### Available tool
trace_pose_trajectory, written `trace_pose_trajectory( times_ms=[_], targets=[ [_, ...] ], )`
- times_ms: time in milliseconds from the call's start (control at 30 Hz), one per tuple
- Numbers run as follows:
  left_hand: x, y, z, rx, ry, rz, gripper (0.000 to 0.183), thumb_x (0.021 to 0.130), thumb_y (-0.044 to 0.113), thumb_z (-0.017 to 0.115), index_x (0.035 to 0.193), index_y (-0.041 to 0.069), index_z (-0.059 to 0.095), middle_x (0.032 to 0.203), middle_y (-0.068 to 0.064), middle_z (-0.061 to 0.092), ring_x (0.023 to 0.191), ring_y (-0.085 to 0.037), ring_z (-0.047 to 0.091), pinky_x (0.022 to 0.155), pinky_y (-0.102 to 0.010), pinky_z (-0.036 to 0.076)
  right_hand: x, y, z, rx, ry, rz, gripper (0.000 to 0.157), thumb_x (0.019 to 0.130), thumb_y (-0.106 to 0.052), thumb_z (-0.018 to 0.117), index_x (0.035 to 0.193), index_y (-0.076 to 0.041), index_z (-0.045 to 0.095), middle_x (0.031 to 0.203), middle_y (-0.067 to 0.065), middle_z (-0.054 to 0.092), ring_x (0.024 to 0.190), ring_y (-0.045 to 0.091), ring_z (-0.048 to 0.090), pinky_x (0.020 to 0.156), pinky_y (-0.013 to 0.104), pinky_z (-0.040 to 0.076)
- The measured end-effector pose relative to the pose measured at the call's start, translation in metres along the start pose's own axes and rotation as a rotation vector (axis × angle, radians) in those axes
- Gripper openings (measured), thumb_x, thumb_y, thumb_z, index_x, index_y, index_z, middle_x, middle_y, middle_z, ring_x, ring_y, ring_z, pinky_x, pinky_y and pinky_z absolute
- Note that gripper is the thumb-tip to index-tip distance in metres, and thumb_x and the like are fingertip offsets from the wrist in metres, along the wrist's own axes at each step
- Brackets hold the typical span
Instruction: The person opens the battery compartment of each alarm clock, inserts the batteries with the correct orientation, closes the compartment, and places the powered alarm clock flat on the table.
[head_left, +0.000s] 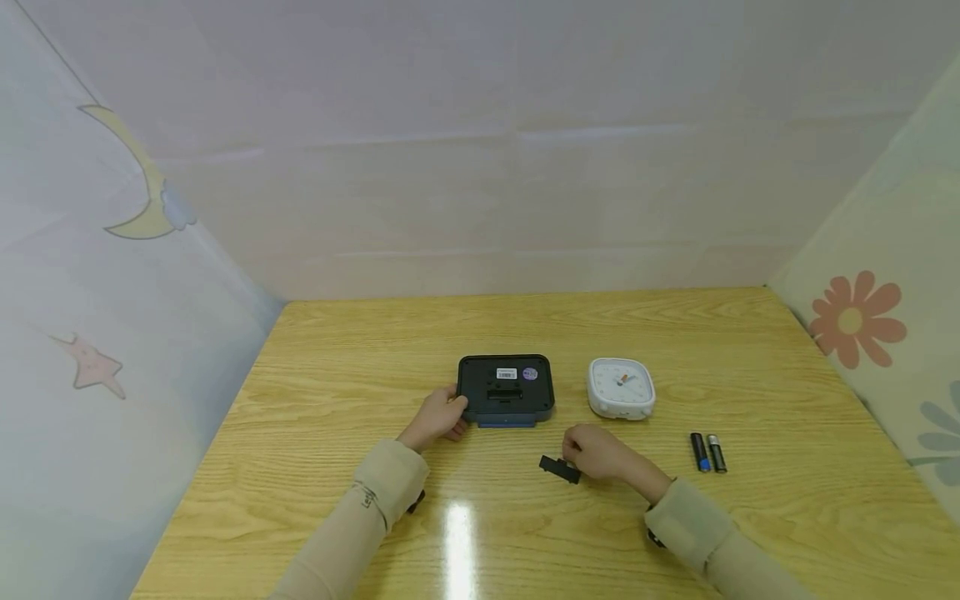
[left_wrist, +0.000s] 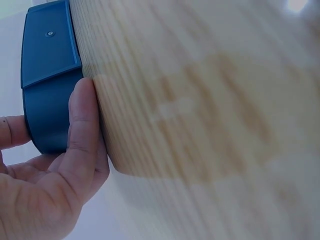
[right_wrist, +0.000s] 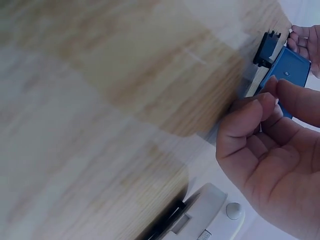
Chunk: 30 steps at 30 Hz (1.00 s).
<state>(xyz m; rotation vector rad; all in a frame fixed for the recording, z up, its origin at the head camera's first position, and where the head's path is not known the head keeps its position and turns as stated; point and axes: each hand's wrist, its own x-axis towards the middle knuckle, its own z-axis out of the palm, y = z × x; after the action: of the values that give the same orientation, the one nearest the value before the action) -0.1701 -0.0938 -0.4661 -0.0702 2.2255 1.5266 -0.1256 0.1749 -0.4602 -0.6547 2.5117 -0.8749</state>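
Observation:
My left hand (head_left: 442,414) grips the left end of a dark blue-black clock (head_left: 480,406), whose back faces up. Its thumb lies over the top edge and its fingers curl round the side. A slot (head_left: 505,395) shows in the middle of that back. In the left wrist view, fingers (left_wrist: 82,120) press along the clock's blue side (left_wrist: 47,115). My right hand (head_left: 600,452) is just in front of the clock, with thumb and forefinger pinched at the right end of a small black battery cover (head_left: 558,468). The cover has small tabs and is tilted.
A white alarm clock (head_left: 621,392) stands face up to the right of the dark clock. Farther right, two batteries, one with a blue end (head_left: 700,452) and one with a silver end (head_left: 717,454), lie side by side on the wooden table (head_left: 360,333). Cloth walls surround the table.

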Motion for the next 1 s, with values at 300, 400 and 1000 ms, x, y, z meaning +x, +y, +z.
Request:
trace_pose_trajectory(
  times_ms=[300,400,1000],
  targets=[
    [-0.002,0.002,0.000,-0.004,-0.003,0.012,0.041,0.093,0.014,0.036,0.128,-0.004,0.045,0.073,-0.016,0.057,0.060,-0.022,0.056,0.054,-0.033,0.052,-0.002,-0.003,-0.001,-0.008,0.018,0.009,0.019,0.089,-0.002,0.051,0.071,-0.006,0.056,0.061,-0.004,0.046,0.053,0.008,0.040,0.050,0.022,0.034],
    [0.000,0.000,0.001,-0.003,0.002,-0.006,0.040,0.093,0.014,0.037,0.129,-0.002,0.045,0.076,-0.018,0.058,0.062,-0.023,0.057,0.055,-0.034,0.052,-0.005,-0.003,-0.002,-0.001,0.022,0.001,0.019,0.089,-0.003,0.052,0.070,-0.006,0.055,0.061,-0.004,0.045,0.052,0.007,0.039,0.049,0.022,0.033],
    [0.002,-0.001,0.000,0.008,0.004,-0.010,0.040,0.094,0.015,0.036,0.128,-0.002,0.045,0.075,-0.017,0.057,0.060,-0.023,0.056,0.053,-0.034,0.051,-0.030,0.016,-0.017,-0.062,0.067,-0.058,0.017,0.087,-0.007,0.056,0.071,-0.012,0.053,0.063,-0.008,0.043,0.054,0.003,0.037,0.050,0.022,0.032]
  ],
)
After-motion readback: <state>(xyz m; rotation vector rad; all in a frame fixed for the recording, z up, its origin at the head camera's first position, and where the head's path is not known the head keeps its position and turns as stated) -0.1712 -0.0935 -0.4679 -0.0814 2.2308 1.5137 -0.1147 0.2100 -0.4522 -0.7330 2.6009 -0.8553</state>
